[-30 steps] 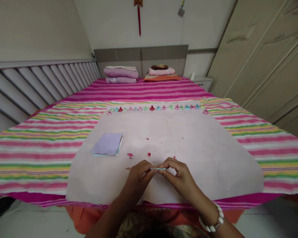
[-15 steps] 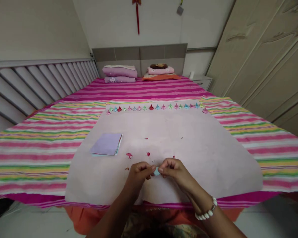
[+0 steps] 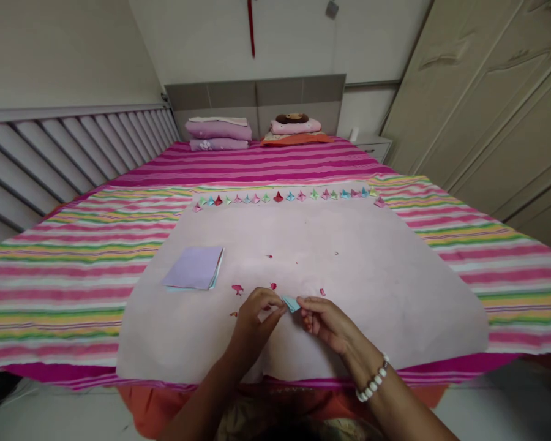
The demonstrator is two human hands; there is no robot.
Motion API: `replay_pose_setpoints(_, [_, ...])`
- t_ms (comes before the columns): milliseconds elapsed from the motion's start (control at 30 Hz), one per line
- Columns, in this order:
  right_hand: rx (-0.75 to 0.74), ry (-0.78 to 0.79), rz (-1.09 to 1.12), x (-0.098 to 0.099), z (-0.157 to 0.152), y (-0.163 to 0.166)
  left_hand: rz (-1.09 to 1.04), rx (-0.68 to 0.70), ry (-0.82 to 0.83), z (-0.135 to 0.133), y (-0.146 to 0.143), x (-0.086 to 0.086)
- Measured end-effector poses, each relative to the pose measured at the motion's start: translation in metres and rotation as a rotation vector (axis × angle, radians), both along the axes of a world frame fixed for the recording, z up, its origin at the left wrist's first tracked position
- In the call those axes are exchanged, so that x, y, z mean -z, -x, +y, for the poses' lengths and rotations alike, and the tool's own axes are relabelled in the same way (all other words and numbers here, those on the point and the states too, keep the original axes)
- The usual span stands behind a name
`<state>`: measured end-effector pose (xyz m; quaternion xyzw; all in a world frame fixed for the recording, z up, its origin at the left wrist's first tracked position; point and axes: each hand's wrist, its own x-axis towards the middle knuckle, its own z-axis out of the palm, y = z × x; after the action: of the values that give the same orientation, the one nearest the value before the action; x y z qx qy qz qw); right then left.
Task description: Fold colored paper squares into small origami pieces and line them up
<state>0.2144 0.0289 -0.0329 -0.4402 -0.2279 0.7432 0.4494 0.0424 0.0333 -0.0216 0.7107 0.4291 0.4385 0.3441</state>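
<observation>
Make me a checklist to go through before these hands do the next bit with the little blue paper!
1. Blue paper held: ok, the right hand pinches it.
2. Left hand touching the blue paper: cannot tell; its fingertips are right by the paper's tip.
3. White sheet free of scraps: not ok, red scraps lie beyond the hands.
4. Paper stack out of the way: ok, it lies flat to the left, purple on top.
5. Folded paper shapes clear of the hands: ok, they line the sheet's far edge.
</observation>
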Motion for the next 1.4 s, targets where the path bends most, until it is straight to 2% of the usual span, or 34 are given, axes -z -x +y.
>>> replay_pose_setpoints(67, [-0.011, 0.018, 0.006, 0.003, 0.002, 0.0, 0.066, 0.06, -0.05, 0.004, 0.0, 0.003])
replay_pose_setpoints(233, [-0.042, 0.021, -0.028, 0.006, 0.011, -0.003, 0.184, 0.078, -0.093, 0.017, -0.001, 0.008])
replay_pose_setpoints(400, [-0.048, -0.067, -0.156, 0.005, 0.025, -0.007, 0.211, 0.118, -0.082, 0.037, -0.007, 0.01])
replay_pose_setpoints(500, [0.041, -0.193, -0.287, 0.007, 0.032, -0.009, 0.166, 0.066, -0.027, 0.05, -0.012, 0.014])
replay_pose_setpoints(633, [0.221, -0.406, -0.453, 0.012, 0.039, -0.011, 0.18, 0.024, -0.039, 0.065, -0.016, 0.021])
replay_pose_setpoints(767, [0.19, -0.772, -0.67, 0.019, 0.045, -0.009, 0.224, 0.046, -0.042, 0.073, -0.021, 0.029])
replay_pose_setpoints(833, [0.166, -0.857, -0.733, 0.024, 0.048, -0.009, 0.222, 0.045, -0.036, 0.075, -0.024, 0.033])
replay_pose_setpoints(933, [0.164, -0.873, -0.77, 0.034, 0.053, -0.009, 0.219, 0.025, -0.019, 0.075, -0.027, 0.04])
replay_pose_setpoints(1167, [0.173, -0.791, -0.774, 0.047, 0.054, -0.009, 0.18, -0.016, 0.034, 0.071, -0.026, 0.054])
replay_pose_setpoints(1400, [0.229, -0.723, -0.688, 0.055, 0.054, -0.009, 0.079, -0.121, 0.129, 0.071, -0.027, 0.053])
